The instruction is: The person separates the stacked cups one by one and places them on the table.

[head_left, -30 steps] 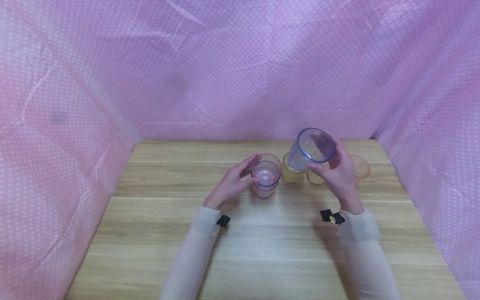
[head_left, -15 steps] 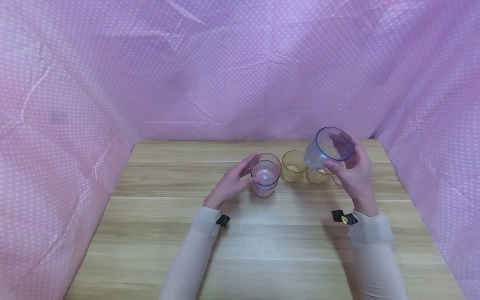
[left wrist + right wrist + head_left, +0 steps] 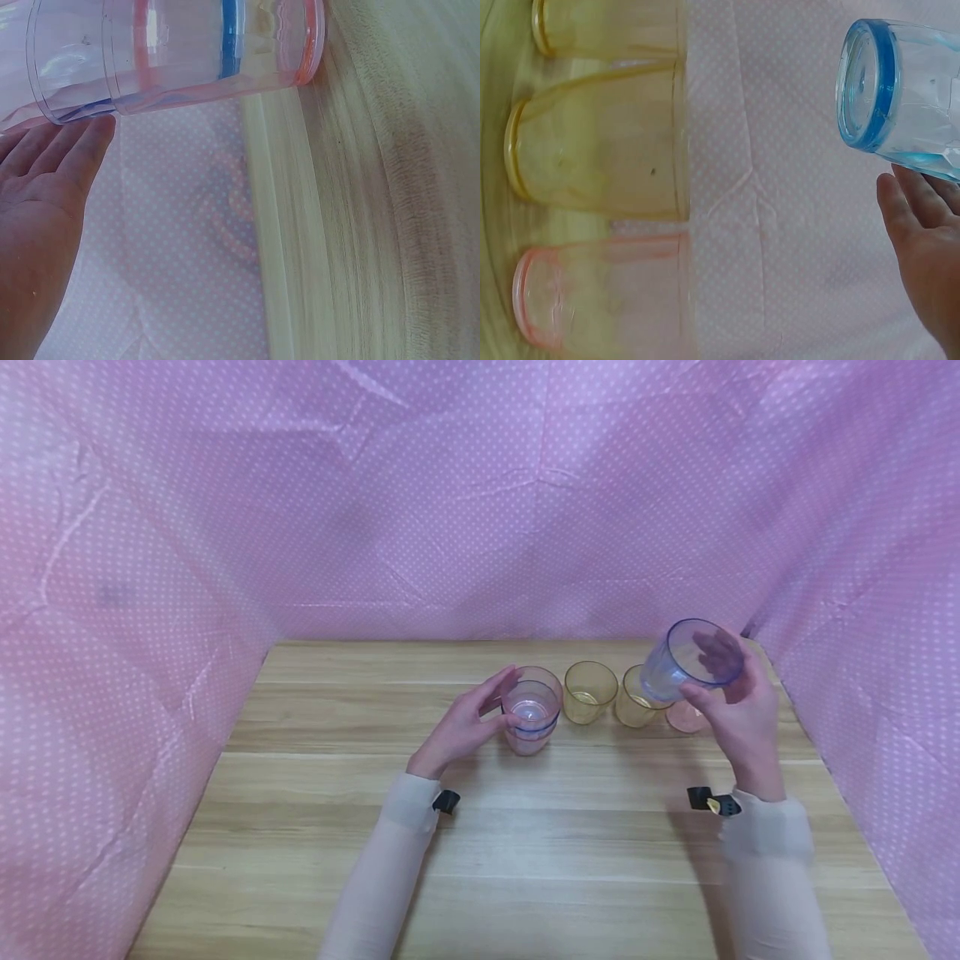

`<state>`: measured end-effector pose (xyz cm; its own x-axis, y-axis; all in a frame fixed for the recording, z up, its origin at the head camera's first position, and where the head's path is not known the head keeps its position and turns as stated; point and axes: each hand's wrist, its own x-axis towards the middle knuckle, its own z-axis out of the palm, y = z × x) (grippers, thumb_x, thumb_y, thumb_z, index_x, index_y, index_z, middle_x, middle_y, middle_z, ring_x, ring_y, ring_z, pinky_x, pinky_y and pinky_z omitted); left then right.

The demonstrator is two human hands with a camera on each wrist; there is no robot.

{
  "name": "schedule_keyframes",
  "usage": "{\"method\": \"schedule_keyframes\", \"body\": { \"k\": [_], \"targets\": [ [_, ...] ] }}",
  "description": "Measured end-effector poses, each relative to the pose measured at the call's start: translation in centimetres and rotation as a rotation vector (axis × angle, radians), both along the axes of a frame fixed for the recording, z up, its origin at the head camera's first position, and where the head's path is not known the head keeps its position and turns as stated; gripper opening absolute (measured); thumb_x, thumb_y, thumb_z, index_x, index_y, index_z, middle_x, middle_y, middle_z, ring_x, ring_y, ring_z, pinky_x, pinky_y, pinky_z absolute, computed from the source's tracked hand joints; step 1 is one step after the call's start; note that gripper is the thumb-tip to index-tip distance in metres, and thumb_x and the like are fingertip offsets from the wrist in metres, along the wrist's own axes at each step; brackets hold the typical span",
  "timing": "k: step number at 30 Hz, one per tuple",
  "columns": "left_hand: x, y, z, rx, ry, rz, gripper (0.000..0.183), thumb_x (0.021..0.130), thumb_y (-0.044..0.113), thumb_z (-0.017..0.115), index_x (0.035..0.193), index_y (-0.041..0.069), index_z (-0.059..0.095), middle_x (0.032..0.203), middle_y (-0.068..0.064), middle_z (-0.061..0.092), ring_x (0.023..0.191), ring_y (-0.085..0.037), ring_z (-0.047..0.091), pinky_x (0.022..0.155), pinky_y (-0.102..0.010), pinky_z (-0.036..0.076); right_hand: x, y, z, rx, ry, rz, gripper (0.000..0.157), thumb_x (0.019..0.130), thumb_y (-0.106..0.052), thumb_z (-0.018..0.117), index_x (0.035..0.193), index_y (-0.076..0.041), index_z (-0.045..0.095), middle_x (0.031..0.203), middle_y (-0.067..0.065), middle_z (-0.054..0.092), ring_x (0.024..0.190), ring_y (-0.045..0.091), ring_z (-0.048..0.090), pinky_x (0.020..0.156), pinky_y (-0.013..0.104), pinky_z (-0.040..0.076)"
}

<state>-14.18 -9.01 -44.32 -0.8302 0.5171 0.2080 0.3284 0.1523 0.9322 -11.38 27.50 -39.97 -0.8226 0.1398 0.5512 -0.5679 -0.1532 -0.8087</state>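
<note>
My left hand (image 3: pixel 463 728) holds a stack of clear pink and blue-rimmed cups (image 3: pixel 533 727) standing on the table, thumb on the near side and fingers on the far side. In the left wrist view, fingertips touch the upper wall of the stacked cups (image 3: pixel 187 52). Raised above the table at the right, a clear blue cup (image 3: pixel 663 672) tilts in the grip of my right hand (image 3: pixel 744 735). Its blue base (image 3: pixel 885 86) shows in the right wrist view. Below it, a pink cup (image 3: pixel 684 718) is partly hidden by the blue cup and hand.
Two yellow cups, one (image 3: pixel 589 695) beside the stack and another (image 3: pixel 634 707) farther right, stand upright in a row with the pink cup. The wooden table (image 3: pixel 525 860) ends at the back against a pink dotted cloth (image 3: pixel 450 527), which also hangs at both sides.
My right hand has carried the blue cup rightward, away from the stack, past the yellow cups and over the pink one. The left hand and stack have stayed in place.
</note>
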Motion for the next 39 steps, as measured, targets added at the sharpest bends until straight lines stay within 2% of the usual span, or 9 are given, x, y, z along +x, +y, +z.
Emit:
{"method": "schedule_keyframes", "body": {
  "k": [10, 19, 25, 34, 39],
  "targets": [
    [0.0, 0.0, 0.1, 0.002, -0.005, 0.003, 0.078, 0.095, 0.004, 0.073, 0.161, 0.002, 0.032, 0.160, -0.012, 0.044, 0.147, -0.022, 0.043, 0.120, -0.031, 0.039, 0.4, 1.9, -0.4, -0.027, -0.002, -0.014, 0.071, 0.078, 0.026, 0.074, 0.143, 0.009, 0.050, 0.139, 0.022, 0.062, 0.127, 0.028, 0.059, 0.103, 0.028, 0.051],
    [-0.1, 0.0, 0.0, -0.007, 0.003, 0.006, 0.077, 0.095, 0.005, 0.073, 0.161, 0.002, 0.032, 0.160, -0.011, 0.045, 0.147, -0.021, 0.043, 0.120, -0.029, 0.039, 0.5, 4.0, -0.5, -0.010, -0.025, -0.067, 0.070, 0.078, 0.028, 0.072, 0.142, 0.012, 0.051, 0.140, 0.023, 0.060, 0.128, 0.030, 0.057, 0.101, 0.027, 0.052],
    [0.0, 0.0, 0.0, -0.009, 0.007, 0.009, 0.078, 0.095, 0.006, 0.073, 0.161, 0.004, 0.033, 0.160, -0.010, 0.044, 0.147, -0.021, 0.043, 0.120, -0.029, 0.039, 0.4, 5.2, -0.9, -0.038, -0.024, -0.076, 0.067, 0.077, 0.031, 0.070, 0.139, 0.014, 0.051, 0.138, 0.024, 0.061, 0.125, 0.030, 0.059, 0.099, 0.027, 0.052],
    [0.0, 0.1, 0.1, -0.011, 0.006, 0.008, 0.077, 0.095, 0.005, 0.073, 0.161, 0.004, 0.033, 0.160, -0.010, 0.044, 0.147, -0.020, 0.043, 0.119, -0.027, 0.039, 1.1, 6.7, -1.3, -0.072, -0.140, -0.158, 0.070, 0.077, 0.033, 0.065, 0.141, 0.007, 0.053, 0.135, 0.019, 0.064, 0.127, 0.027, 0.057, 0.103, 0.024, 0.051],
    [0.0, 0.0, 0.1, -0.008, 0.009, 0.008, 0.076, 0.096, 0.006, 0.073, 0.161, 0.004, 0.033, 0.160, -0.010, 0.045, 0.147, -0.021, 0.044, 0.120, -0.029, 0.040, 1.3, 7.6, -1.7, -0.111, -0.179, -0.178, 0.069, 0.078, 0.034, 0.063, 0.140, 0.005, 0.054, 0.133, 0.018, 0.065, 0.124, 0.025, 0.059, 0.096, 0.021, 0.055]
  ]
}}
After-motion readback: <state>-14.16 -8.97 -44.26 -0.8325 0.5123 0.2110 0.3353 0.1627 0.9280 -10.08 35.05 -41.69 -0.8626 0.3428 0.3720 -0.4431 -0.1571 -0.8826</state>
